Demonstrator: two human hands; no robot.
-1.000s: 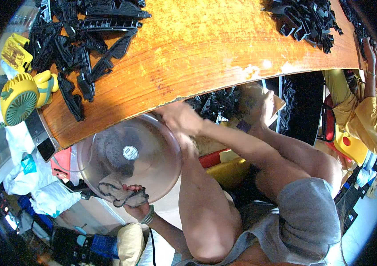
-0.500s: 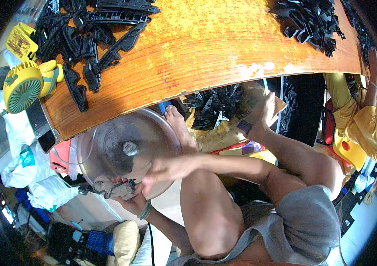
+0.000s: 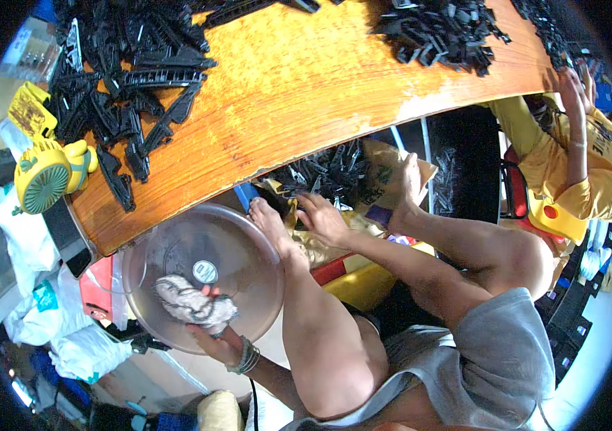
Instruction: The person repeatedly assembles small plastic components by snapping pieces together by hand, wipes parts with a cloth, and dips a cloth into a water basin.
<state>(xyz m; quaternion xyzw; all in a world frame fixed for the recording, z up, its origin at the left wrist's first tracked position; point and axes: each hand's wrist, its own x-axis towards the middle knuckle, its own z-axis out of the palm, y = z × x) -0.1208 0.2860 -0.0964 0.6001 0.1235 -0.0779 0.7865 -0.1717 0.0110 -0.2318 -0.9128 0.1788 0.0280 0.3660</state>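
My left hand (image 3: 221, 346) grips a crumpled whitish cloth (image 3: 189, 302) marked with dark lines. A few fingertips show around its edge, above a round see-through brownish tub (image 3: 259, 280). My right hand (image 3: 324, 223) holds nothing; its fingers are apart and reach toward a heap of black plastic parts (image 3: 327, 167) under the table edge. Pale yellowish sheeting (image 3: 314, 248) lies just below that hand, beside the parts.
Piles of black plastic parts (image 3: 126, 65) cover parts of the wooden table (image 3: 284, 86). A yellow fan (image 3: 45, 176) and a phone (image 3: 76, 241) are at its left corner. A brown cardboard piece (image 3: 385, 172) stands by my foot. Another person in yellow (image 3: 572, 165) sits at the right.
My right hand has left the cloth at my left hand and moved right and up toward the black parts. My left hand, still holding the cloth, is slightly lower. The view has shifted.
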